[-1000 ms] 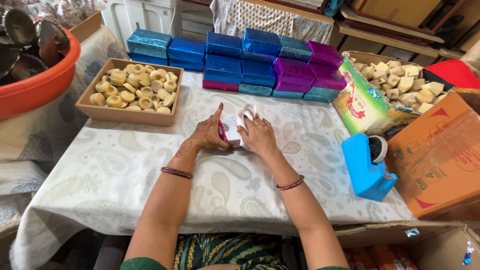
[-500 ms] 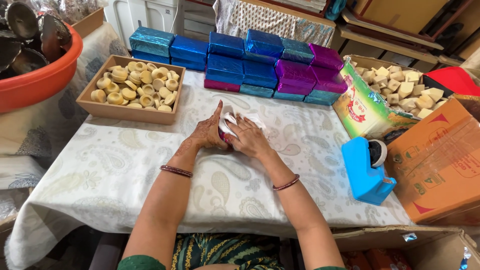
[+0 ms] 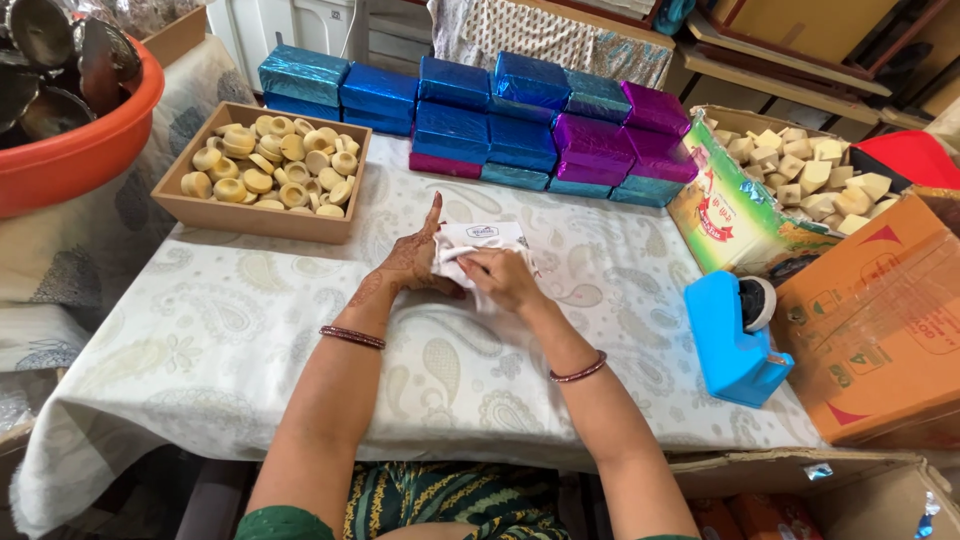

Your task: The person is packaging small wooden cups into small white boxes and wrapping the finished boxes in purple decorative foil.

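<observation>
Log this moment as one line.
left hand: holds white packet | right hand: folds its wrapper | nearby: tray of clay cups

Both forearms were bare from elbow to wrist. A thin dark-red bangle [image 3: 352,337] circled the left wrist, and a matching one [image 3: 578,371] the right. Brown henna patterns marked the left hand [image 3: 412,262]. Dark green patterned cloth [image 3: 450,500] covered her lap.

Open paisley-cloth counter [image 3: 230,340] at 6 to 8 o'clock of the hands; free passage there. 10 o'clock: shallow cardboard tray of round tan clay cups [image 3: 262,172]. 12 o'clock: wall of stacked blue and purple foil-wrapped boxes [image 3: 520,125]. 4 o'clock: blue plastic tape dispenser [image 3: 735,340], just beside a brown cardboard carton [image 3: 880,320].
</observation>
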